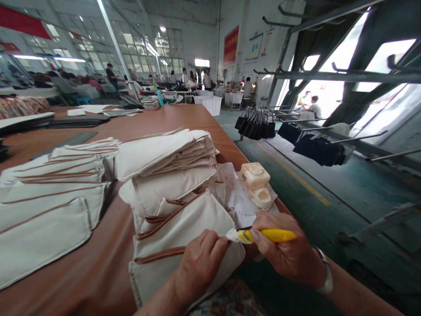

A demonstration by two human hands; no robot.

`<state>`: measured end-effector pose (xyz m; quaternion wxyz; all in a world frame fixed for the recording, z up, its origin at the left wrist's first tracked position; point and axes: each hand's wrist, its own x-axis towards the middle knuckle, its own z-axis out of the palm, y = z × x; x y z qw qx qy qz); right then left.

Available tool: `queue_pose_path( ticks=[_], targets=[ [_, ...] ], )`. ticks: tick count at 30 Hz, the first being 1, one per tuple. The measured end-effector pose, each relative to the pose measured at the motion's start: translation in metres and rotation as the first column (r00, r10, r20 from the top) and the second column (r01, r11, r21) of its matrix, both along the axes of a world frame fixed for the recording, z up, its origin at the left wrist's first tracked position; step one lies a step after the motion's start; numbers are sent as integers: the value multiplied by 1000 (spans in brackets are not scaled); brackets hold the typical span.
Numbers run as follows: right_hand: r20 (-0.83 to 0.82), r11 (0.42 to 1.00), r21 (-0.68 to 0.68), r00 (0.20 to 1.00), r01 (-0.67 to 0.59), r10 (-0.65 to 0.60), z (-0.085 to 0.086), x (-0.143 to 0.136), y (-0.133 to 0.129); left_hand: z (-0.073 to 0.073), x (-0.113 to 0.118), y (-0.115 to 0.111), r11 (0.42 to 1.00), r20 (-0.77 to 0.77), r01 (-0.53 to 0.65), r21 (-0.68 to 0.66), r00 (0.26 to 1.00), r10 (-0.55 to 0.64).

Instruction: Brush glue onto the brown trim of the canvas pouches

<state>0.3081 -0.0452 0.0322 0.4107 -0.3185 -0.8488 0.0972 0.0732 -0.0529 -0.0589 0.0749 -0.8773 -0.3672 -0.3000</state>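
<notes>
My right hand (286, 250) grips a yellow-handled brush (276, 235); its whitish bristles touch the edge of a cream fabric piece (194, 221). My left hand (201, 263) is closed at that edge, fingers bent over the cloth close to the bristles. Brown piping runs across this piece. Behind it rises a stack of similar cream pieces (164, 151), folded and layered. Right of the stack, a stained cream plastic container (255, 175) with a round opening sits on white paper (241, 206).
More piped cream pieces (49, 210) fan out at the left of the brown-covered table (184, 115). The table's right edge runs past the container. A metal rack (342, 77) with dark hanging pieces (319, 147) stands to the right. Several people work in the background.
</notes>
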Motion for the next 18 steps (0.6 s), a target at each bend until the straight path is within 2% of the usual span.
queue_pose_path(
  ticks=[2,5,9,11,14,18],
  targets=[
    [19,998,39,998,54,-55,1,2,-2,1,0,-1,1000,-10,-3,3,1000,3],
    [-75,991,55,990,124,-120,4,0,-4,2,0,-3,1000,-28,16,21,999,-15],
    [-17,1000,3,1000,-11,11,3,-8,-3,-1,0,-4,999,-49,35,6,998,-34],
    [0,1000,-4,1000,5,-5,2,-9,-2,-4,-1,-3,1000,-56,21,-19,998,-22],
    [-96,993,2,988,120,-120,-5,-6,-2,-8,0,-2,999,-30,-14,-30,999,13],
    [-100,994,-105,995,11,-21,-23,-5,-2,-18,2,-3,982,-25,-150,-114,989,148]
  ],
)
